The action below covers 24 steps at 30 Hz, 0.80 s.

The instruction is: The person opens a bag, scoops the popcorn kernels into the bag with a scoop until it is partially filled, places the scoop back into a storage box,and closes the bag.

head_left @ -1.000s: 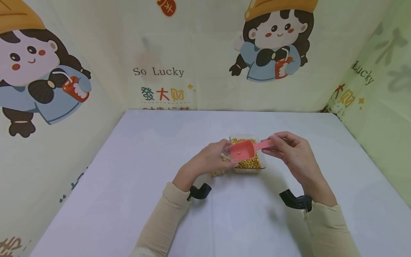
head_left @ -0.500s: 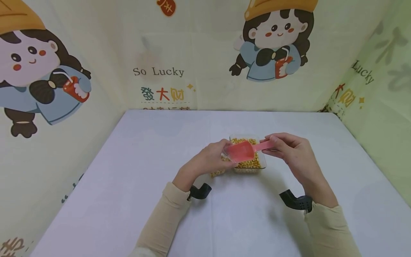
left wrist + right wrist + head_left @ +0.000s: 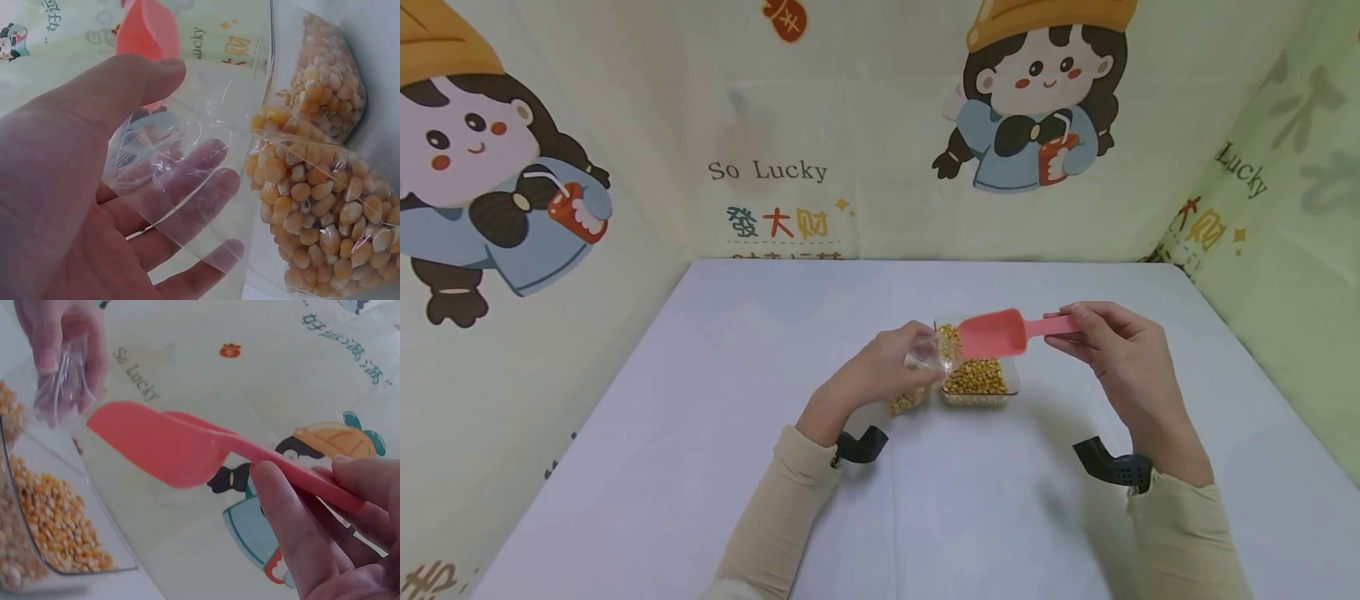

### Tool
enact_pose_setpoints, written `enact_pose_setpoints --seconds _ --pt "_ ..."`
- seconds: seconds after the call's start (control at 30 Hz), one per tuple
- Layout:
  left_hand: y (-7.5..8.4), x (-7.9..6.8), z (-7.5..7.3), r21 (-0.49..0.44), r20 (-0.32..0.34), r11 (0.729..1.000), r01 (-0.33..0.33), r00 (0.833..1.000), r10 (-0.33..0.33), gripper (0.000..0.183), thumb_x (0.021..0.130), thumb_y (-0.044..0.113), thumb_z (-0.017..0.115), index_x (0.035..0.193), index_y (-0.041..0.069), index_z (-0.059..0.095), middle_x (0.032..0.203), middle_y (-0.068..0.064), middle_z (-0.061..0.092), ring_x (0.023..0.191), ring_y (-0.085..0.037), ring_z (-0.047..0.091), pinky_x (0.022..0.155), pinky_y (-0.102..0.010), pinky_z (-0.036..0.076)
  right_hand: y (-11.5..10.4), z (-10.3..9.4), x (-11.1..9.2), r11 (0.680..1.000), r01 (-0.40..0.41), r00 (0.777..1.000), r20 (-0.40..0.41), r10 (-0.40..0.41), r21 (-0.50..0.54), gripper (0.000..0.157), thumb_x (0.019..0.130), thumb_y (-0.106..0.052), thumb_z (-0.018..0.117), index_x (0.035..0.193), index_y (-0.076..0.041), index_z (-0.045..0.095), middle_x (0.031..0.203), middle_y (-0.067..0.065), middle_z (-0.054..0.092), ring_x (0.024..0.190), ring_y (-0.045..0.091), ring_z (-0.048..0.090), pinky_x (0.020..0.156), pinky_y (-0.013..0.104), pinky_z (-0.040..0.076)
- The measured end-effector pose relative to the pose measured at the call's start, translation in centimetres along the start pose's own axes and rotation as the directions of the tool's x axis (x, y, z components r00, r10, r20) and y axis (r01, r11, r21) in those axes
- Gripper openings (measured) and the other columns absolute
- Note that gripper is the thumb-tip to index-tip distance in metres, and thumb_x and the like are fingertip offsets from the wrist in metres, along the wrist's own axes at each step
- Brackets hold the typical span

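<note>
My left hand [image 3: 883, 362] holds the top of a clear plastic bag [image 3: 200, 125] between thumb and fingers. Corn kernels [image 3: 331, 219] fill the lower part of the bag, which hangs down beside a clear box. By its handle, my right hand [image 3: 1120, 350] pinches a pink scoop [image 3: 996, 333]; no kernels show in its bowl in the head view. The scoop is over the box, its front edge close to the bag's mouth. Inside the clear rectangular box [image 3: 125, 569] lie more corn kernels [image 3: 56, 515].
Both hands work over a white table [image 3: 760, 333]. Behind it hangs a cream cloth backdrop [image 3: 887, 150] with printed cartoon figures and lettering. Each wrist carries a black camera mount, such as the right one [image 3: 1112, 467].
The scoop tipped toward the bag, then my right hand drew it back to the right and levelled it. The single kernel seen in it earlier is gone. My left hand barely moved.
</note>
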<state>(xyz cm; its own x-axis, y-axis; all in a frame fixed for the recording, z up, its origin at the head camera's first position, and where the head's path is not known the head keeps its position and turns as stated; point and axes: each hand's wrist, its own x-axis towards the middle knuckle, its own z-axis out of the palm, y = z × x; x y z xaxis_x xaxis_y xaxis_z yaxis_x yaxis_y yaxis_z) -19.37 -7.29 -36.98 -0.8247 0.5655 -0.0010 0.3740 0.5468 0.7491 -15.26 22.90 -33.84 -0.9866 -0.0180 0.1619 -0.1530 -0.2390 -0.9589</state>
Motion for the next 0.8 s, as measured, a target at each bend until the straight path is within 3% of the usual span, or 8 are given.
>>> enact_pose_setpoints --seconds 0.13,0.27,0.47,0.7,0.8 --pt "-0.01 -0.08 -0.32 -0.003 -0.019 1.000 -0.001 1.000 0.001 0.052 0.091 0.035 0.072 0.132 0.010 0.051 0.119 0.001 0.066 0.118 -0.016 0.060 0.099 -0.038 0.049 -0.12 -0.53 0.06 0.998 -0.011 0.999 -0.052 0.007 -0.064 0.033 0.092 -0.017 0.069 0.117 0.005 0.065 0.104 0.009 0.070 0.089 0.019 0.075 0.080 0.031 0.057" --pt "-0.24 0.02 -0.32 -0.002 -0.023 1.000 0.016 1.000 -0.016 0.053 0.091 0.036 0.071 0.133 0.011 0.051 0.120 0.002 0.066 0.121 -0.015 0.059 0.101 -0.037 0.048 0.22 -0.68 0.25 0.979 -0.050 0.996 -0.085 0.034 -0.195 0.035 0.092 -0.022 0.070 0.115 0.004 0.066 0.099 0.005 0.072 0.084 0.016 0.075 0.078 0.028 0.058" --pt "-0.36 -0.03 -0.22 -0.003 -0.013 1.000 0.030 0.999 -0.030 0.055 0.091 0.038 0.071 0.135 0.012 0.049 0.121 0.002 0.066 0.122 -0.016 0.059 0.102 -0.038 0.048 0.72 -0.58 0.44 0.902 -0.109 0.991 -0.110 0.069 -0.418 0.042 0.094 -0.032 0.066 0.118 0.002 0.063 0.097 -0.005 0.073 0.083 0.011 0.075 0.077 0.021 0.057" --pt "-0.26 -0.07 -0.20 -0.002 -0.009 1.000 0.028 1.000 -0.028 0.053 0.091 0.036 0.071 0.133 0.010 0.050 0.120 0.001 0.066 0.119 -0.016 0.059 0.101 -0.038 0.048 0.85 -0.44 0.56 0.845 -0.142 0.988 -0.122 0.092 -0.515 0.046 0.097 -0.036 0.062 0.124 0.001 0.061 0.101 -0.006 0.069 0.085 0.009 0.074 0.079 0.020 0.057" --pt "-0.30 -0.04 -0.20 -0.002 -0.010 1.000 0.027 1.000 -0.027 0.053 0.091 0.036 0.072 0.133 0.011 0.051 0.119 0.001 0.066 0.119 -0.016 0.060 0.101 -0.038 0.048 0.86 -0.26 0.55 0.796 -0.145 0.989 -0.114 0.095 -0.588 0.044 0.099 -0.038 0.058 0.126 -0.003 0.060 0.105 -0.004 0.070 0.086 0.008 0.074 0.079 0.018 0.056"
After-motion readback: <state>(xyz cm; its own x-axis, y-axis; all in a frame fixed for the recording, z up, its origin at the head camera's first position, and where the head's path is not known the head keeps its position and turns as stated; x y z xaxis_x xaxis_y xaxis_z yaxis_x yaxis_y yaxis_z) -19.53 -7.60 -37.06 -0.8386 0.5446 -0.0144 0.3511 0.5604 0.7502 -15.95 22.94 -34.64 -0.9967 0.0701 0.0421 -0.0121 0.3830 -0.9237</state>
